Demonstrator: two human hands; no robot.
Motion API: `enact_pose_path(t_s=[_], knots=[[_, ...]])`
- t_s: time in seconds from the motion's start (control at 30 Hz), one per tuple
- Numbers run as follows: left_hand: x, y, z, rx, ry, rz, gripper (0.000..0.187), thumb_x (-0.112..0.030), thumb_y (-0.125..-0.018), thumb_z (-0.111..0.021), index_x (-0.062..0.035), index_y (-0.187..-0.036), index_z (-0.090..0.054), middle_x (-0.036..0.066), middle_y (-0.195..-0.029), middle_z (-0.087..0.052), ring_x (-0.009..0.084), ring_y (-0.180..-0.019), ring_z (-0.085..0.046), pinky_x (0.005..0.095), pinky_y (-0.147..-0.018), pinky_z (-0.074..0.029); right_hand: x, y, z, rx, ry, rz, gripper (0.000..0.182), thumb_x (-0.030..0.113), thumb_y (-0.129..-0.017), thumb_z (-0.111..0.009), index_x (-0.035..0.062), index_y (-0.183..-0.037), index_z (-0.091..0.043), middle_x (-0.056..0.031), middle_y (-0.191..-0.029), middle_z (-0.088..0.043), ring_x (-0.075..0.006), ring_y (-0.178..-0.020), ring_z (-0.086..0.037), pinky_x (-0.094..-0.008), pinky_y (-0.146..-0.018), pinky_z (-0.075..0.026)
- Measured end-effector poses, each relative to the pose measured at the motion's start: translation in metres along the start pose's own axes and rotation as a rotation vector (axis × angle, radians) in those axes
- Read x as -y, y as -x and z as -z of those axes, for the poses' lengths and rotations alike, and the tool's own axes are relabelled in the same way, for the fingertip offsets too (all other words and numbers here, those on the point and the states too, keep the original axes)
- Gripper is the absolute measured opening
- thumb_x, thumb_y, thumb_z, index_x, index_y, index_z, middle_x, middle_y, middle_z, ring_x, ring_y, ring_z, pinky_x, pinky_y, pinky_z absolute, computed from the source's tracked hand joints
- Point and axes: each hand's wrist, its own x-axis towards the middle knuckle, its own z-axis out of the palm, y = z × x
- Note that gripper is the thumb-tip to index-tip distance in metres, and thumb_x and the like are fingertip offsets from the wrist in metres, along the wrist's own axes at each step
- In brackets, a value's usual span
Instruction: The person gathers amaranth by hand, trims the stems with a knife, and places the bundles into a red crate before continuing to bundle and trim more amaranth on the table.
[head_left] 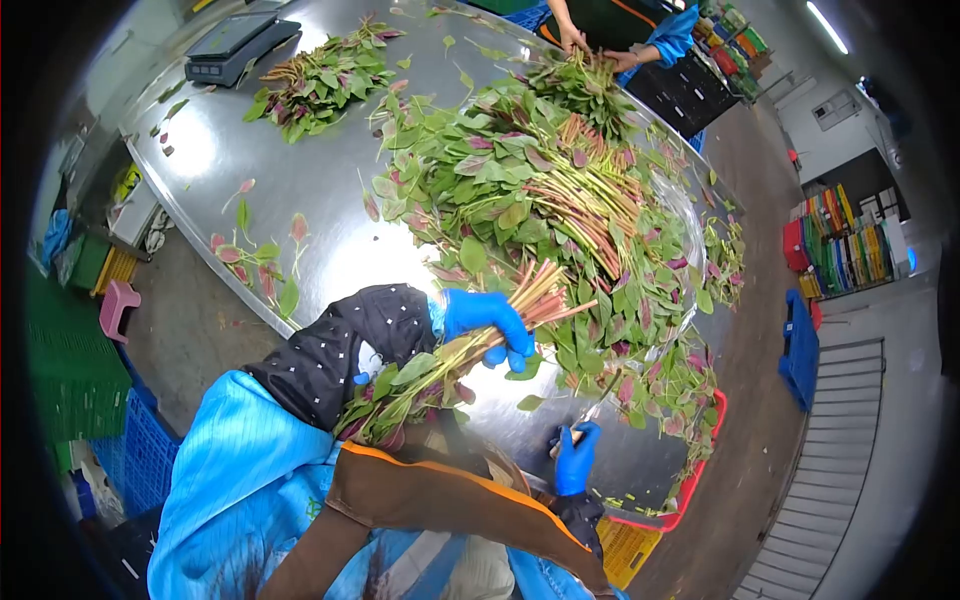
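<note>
My left hand (490, 325), in a blue glove, is wrapped round a bunch of leafy stems (440, 362); the cut ends point up and right, the leaves hang toward my sleeve. Lower right, my right hand (574, 458), also gloved in blue, is closed on a knife (594, 411) whose blade points up toward the pile. A large heap of green and purple leafy vegetables (500, 180) lies on the metal table (330, 200) beyond my left hand, with pinkish stems (590, 205) showing in its middle.
A smaller bunch (325, 80) lies at the upper left beside a scale (235, 48). Across the table another person's hands (590, 50) touch leaves. Loose leaves (265, 262) lie near the left edge. A red tray rim (690, 485) shows at the lower right.
</note>
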Motion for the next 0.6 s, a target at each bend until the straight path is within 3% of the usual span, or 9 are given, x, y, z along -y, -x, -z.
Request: enact_pose_path(t_s=[0.07,0.13,0.2,0.23,0.33,0.43,0.53,0.6], knots=[[0.002,-0.001,0.005,0.053,0.064,0.010,0.020,-0.013,-0.075,-0.063,-0.0008,-0.090,-0.059,0.015,-0.078,-0.065,0.0143,-0.052,-0.059,0.0255,-0.049,-0.049,0.056,0.011,0.009,0.013,-0.327,0.067,0.051,0.002,-0.083,-0.054,0.0115,-0.129,-0.034,-0.0114,-0.091,-0.055,-0.0139,-0.071,-0.054,-0.0259,-0.063,-0.046],[0.002,0.000,0.002,0.036,0.094,0.033,0.022,-0.015,-0.075,-0.062,0.0001,-0.090,-0.057,0.015,-0.078,-0.064,0.0173,-0.058,-0.061,0.0281,-0.053,-0.051,0.104,0.006,0.012,0.079,-0.313,0.197,0.060,-0.001,-0.078,-0.053,0.0079,-0.133,-0.030,-0.0090,-0.094,-0.051,-0.0130,-0.070,-0.051,-0.0247,-0.065,-0.044],[0.003,-0.001,0.000,0.153,0.154,0.003,0.020,-0.015,-0.075,-0.062,0.0002,-0.089,-0.057,0.015,-0.075,-0.063,0.0175,-0.059,-0.061,0.0286,-0.054,-0.051,0.119,-0.004,0.009,0.070,-0.300,0.361,0.062,-0.002,-0.076,-0.054,0.0053,-0.132,-0.029,-0.0065,-0.090,-0.051,-0.0114,-0.069,-0.049,-0.0235,-0.063,-0.042],[0.005,-0.006,0.000,0.161,0.143,0.019,0.018,-0.013,-0.075,-0.061,0.0008,-0.086,-0.057,0.014,-0.070,-0.061,0.0164,-0.053,-0.058,0.0269,-0.048,-0.047,0.113,-0.016,0.010,0.177,-0.295,0.418,0.061,-0.003,-0.072,-0.055,0.0028,-0.129,-0.035,-0.0034,-0.088,-0.051,-0.0083,-0.073,-0.047,-0.0213,-0.062,-0.039],[0.005,-0.008,0.001,0.366,0.136,0.000,0.017,-0.015,-0.075,-0.060,-0.0010,-0.084,-0.057,0.012,-0.071,-0.060,0.0137,-0.051,-0.055,0.0253,-0.047,-0.046,0.158,-0.028,-0.017,0.217,-0.131,0.412,0.042,-0.002,-0.075,-0.059,0.0029,-0.116,-0.050,0.0003,-0.076,-0.051,-0.0090,-0.070,-0.049,-0.0228,-0.067,-0.041],[0.010,-0.006,0.001,0.340,0.146,-0.017,0.015,-0.014,-0.075,-0.060,-0.0015,-0.083,-0.057,0.011,-0.067,-0.059,0.0127,-0.045,-0.051,0.0242,-0.044,-0.043,0.156,-0.045,-0.052,0.064,-0.173,0.431,0.025,-0.003,-0.076,-0.060,0.0003,-0.101,-0.059,-0.0029,-0.077,-0.057,-0.0100,-0.070,-0.053,-0.0247,-0.064,-0.043],[0.009,-0.002,0.001,0.326,0.143,-0.016,0.013,-0.013,-0.075,-0.059,-0.0023,-0.081,-0.056,0.010,-0.065,-0.058,0.0127,-0.044,-0.050,0.0242,-0.044,-0.042,0.154,-0.060,-0.077,-0.114,-0.156,0.724,0.015,-0.003,-0.080,-0.053,0.0002,-0.090,-0.063,0.0018,-0.058,-0.047,-0.0068,-0.047,-0.043,-0.0209,-0.042,-0.032],[0.011,-0.002,-0.001,0.323,0.160,-0.009,0.012,-0.013,-0.075,-0.059,-0.0026,-0.081,-0.056,0.010,-0.064,-0.057,0.0131,-0.044,-0.050,0.0249,-0.043,-0.042,0.167,-0.055,-0.081,-0.086,-0.113,0.720,0.014,-0.003,-0.077,-0.053,0.0016,-0.086,-0.064,0.0021,-0.057,-0.049,-0.0070,-0.051,-0.045,-0.0234,-0.045,-0.034]])
